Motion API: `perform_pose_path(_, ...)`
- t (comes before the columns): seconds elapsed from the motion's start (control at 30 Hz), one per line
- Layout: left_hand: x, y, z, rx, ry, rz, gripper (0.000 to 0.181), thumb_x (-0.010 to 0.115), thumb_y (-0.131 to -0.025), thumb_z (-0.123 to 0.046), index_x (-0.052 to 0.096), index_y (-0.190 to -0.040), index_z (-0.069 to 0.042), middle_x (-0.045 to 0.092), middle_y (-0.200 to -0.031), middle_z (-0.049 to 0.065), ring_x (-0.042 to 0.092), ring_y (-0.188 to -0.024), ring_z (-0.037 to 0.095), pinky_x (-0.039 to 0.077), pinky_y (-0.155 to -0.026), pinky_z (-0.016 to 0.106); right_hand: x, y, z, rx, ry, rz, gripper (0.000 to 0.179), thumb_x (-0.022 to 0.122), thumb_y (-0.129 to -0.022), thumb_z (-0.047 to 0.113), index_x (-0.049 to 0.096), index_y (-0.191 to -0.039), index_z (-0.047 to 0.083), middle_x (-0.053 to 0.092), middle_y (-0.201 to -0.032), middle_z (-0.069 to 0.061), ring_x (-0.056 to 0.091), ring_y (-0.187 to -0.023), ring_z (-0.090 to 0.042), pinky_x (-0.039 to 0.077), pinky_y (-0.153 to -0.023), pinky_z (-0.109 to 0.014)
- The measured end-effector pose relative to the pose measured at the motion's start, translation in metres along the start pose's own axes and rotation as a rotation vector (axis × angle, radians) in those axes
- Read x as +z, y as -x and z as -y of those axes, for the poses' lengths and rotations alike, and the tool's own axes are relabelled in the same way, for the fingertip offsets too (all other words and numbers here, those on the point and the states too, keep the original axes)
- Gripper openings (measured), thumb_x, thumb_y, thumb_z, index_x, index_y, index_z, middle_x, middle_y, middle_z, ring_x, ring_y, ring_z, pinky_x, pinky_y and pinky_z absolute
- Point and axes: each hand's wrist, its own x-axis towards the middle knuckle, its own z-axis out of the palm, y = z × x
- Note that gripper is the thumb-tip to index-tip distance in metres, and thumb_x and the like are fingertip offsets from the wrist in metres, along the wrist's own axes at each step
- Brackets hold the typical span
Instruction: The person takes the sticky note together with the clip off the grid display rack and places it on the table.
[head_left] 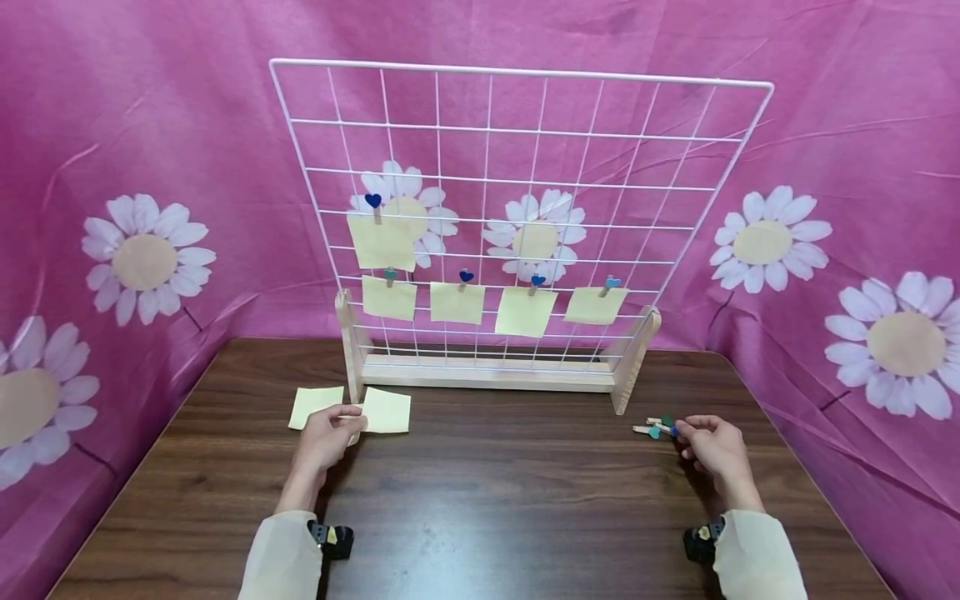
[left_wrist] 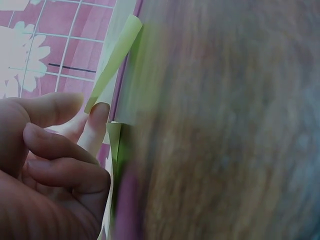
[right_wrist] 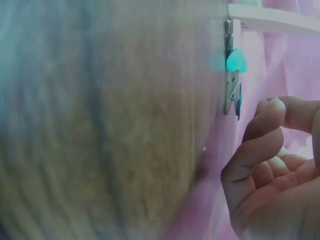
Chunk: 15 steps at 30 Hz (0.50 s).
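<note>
Beside the clothespins (right_wrist: 233, 75), right hand (head_left: 716, 450), gap visible only from its wrist

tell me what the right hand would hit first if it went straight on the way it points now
Likely the small heart clips on the table, just past the fingertips of the right hand, though depth is hard to judge.

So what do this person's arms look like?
The left sleeve and right sleeve are plain off-white. A small, boxy black device sits at each wrist, left device and right device. The left grip and right grip are ungloved.
</note>
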Motion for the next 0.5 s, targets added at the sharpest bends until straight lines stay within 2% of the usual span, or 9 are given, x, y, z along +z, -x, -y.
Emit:
perform_pose_path(0.1,-0.001,0.001,0.000,0.026,-0.044,-0.016,0.030,0.067,-0.092,-0.010,0.068,-0.116,0.009,0.072,-0.090,0.008,0.047,-0.058,0.010,0.038,-0.050,0.025,0.000,0.001,0.003,-0.021,-0.002,0.002,0.042,0.057,-0.103,0.024,0.047,-0.129,-0.008,0.067,-0.079,0.003,0.060,-0.060,-0.010,0.049,-0.052,-0.029)
perform_pose_path(0.27,-0.003,0.002,-0.001,0.055,-0.110,-0.025,0.028,0.067,-0.095,-0.013,0.070,-0.114,0.008,0.072,-0.102,0.014,0.057,-0.086,0.014,0.045,-0.070,0.029,0.003,0.004,0.015,-0.055,-0.016,-0.014,0.046,0.059,-0.103,0.027,0.047,-0.133,-0.006,0.069,-0.079,0.003,0.060,-0.059,-0.009,0.049,-0.049,-0.029)
perform_pose_path(0.37,-0.004,0.002,-0.001,0.053,-0.107,-0.023,0.029,0.066,-0.096,-0.013,0.070,-0.115,0.008,0.071,-0.106,0.016,0.058,-0.091,0.016,0.045,-0.073,0.029,0.006,0.007,0.025,-0.097,-0.002,-0.032,0.048,0.061,-0.102,0.028,0.048,-0.134,-0.005,0.069,-0.079,0.002,0.060,-0.058,-0.009,0.049,-0.051,-0.028)
perform_pose_path(0.5,-0.004,0.001,-0.002,0.049,-0.095,-0.026,0.030,0.066,-0.096,-0.014,0.069,-0.118,0.008,0.070,-0.102,0.014,0.055,-0.087,0.017,0.043,-0.070,0.029,0.011,0.011,0.040,-0.177,-0.002,-0.047,0.047,0.063,-0.101,0.027,0.051,-0.132,-0.006,0.069,-0.074,0.005,0.061,-0.056,-0.011,0.048,-0.052,-0.027)
